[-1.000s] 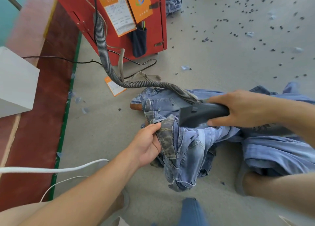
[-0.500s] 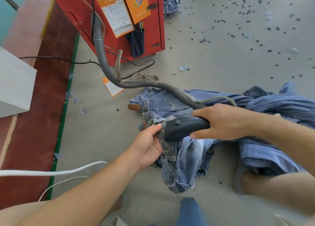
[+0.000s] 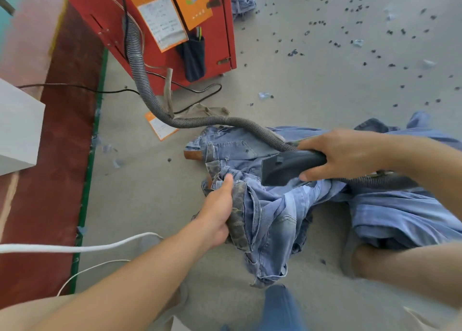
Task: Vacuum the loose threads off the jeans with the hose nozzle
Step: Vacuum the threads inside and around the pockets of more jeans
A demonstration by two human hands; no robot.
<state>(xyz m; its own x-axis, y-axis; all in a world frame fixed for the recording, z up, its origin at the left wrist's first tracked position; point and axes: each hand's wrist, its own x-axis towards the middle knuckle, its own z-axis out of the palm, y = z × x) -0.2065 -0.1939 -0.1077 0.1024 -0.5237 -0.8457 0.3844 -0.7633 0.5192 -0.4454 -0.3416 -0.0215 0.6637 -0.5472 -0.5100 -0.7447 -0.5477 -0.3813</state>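
My right hand (image 3: 350,153) is wrapped around the grey nozzle (image 3: 287,167), its flat mouth pointing toward my left hand (image 3: 218,210). The ribbed hose (image 3: 155,105) curves off from behind my knuckles to the red cabinet (image 3: 225,30) ahead of me. My left hand pinches a bunched fold of the jeans (image 3: 270,220), thumb on top at the waistband, lifting it a little off the floor (image 3: 325,85). The rest of the denim sprawls under and past my right wrist.

To do this pass well, I think I want the cloth taut between my two hands: slack denim will likely get sucked into the mouth and stall the sweep. So I pull lightly with the left hand while I lay the nozzle's mouth flat against the fabric just beside my thumb, then draw it back toward my right in a slow, even stroke. The hose lies across the far part of the jeans; I should mind that it does not drag the cloth along.
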